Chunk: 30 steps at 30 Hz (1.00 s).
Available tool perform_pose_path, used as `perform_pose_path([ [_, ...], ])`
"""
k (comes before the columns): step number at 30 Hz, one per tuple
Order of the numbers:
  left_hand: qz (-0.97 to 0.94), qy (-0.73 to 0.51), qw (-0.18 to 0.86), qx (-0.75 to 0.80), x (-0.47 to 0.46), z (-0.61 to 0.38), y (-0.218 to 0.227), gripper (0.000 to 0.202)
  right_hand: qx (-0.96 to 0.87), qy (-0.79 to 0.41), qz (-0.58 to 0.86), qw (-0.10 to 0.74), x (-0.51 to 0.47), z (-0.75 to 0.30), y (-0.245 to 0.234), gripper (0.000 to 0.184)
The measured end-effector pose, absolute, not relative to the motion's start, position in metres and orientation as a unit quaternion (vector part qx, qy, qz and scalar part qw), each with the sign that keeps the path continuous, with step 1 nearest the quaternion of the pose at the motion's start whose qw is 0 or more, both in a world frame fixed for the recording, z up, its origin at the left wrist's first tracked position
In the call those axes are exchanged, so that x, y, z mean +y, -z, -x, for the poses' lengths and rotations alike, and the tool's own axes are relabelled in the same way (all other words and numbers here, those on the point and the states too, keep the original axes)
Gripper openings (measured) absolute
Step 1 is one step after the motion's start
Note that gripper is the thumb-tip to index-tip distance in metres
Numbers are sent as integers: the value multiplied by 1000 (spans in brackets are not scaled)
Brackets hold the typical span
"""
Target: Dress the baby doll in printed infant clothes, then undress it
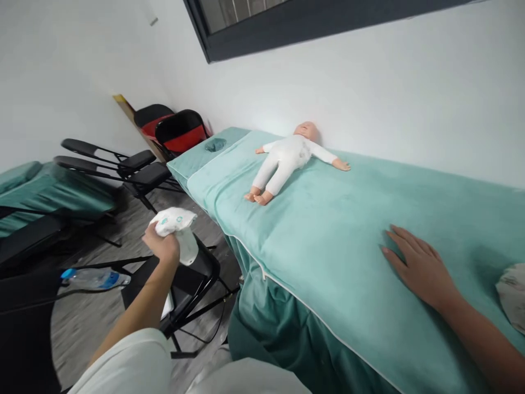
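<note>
In the head view my left hand (162,244) is closed around a white diaper (175,220) with small teal prints, held up at the left over a black folding chair (204,268). Below the diaper hangs or lies another pale piece (187,246); whether it belongs to the diaper I cannot tell. My right hand (422,269) is open, palm down and fingers spread, at the surface of the teal-covered bed (328,235). Farther back on that bed lies a baby doll (283,158) in a white suit, face up, arms stretched out, its head near the wall.
A crumpled light cloth (512,295) lies at the bed's right edge. A plastic water bottle (96,278) with a blue cap rests on its side at the left. Several black chairs, some with red (186,139), and another draped bed (74,191) stand farther left.
</note>
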<state>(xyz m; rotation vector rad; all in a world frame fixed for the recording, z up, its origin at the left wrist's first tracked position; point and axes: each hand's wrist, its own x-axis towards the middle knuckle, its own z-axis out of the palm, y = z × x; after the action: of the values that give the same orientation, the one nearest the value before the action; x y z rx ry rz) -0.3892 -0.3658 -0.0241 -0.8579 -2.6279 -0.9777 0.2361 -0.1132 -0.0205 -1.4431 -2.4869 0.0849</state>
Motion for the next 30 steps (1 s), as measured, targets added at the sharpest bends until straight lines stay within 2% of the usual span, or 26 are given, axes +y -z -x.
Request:
perform_pose_path([
  [3, 143, 295, 99, -940, -399, 386, 52, 54, -858, -21, 496, 133, -112, -237, 22, 62],
  [6, 101, 236, 65, -964, -423, 376, 78, 51, -860, -16, 489, 142, -112, -239, 24, 62],
  [10, 182, 98, 29, -978, -454, 378, 100, 53, -865, -17, 479, 150, -112, -240, 25, 62],
  [16, 277, -50, 71, -957, -486, 396, 109, 55, -864, -13, 480, 153, -113, -239, 22, 58],
  [18, 294, -65, 60, -952, -493, 396, 115, 57, -862, -19, 485, 147, -113, -239, 22, 57],
  [23, 244, -39, -71, -966, -498, 386, 143, 64, -855, -35, 496, 146, -111, -239, 23, 57],
  [30, 235, -18, -61, -970, -498, 384, 150, 64, -852, -35, 501, 148, -112, -237, 21, 55],
])
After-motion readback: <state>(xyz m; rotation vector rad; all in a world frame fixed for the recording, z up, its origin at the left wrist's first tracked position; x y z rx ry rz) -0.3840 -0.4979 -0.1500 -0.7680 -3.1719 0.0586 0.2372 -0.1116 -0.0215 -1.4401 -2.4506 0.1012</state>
